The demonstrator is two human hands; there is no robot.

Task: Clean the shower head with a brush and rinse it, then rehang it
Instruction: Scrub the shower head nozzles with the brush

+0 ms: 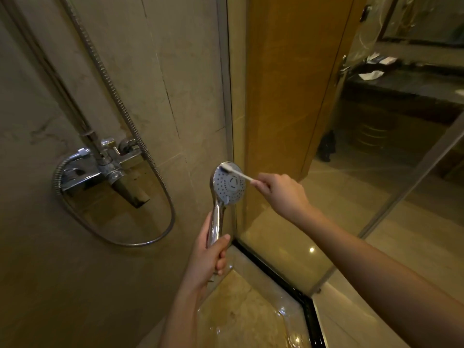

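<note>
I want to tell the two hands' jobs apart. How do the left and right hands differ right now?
The left hand wraps fully around the shower head handle, low and near the body; the right hand pinches the white brush by its end, higher and farther out. The left steadies; the right puts bristles on the face's upper edge. Both are bare and closed on something.
</note>
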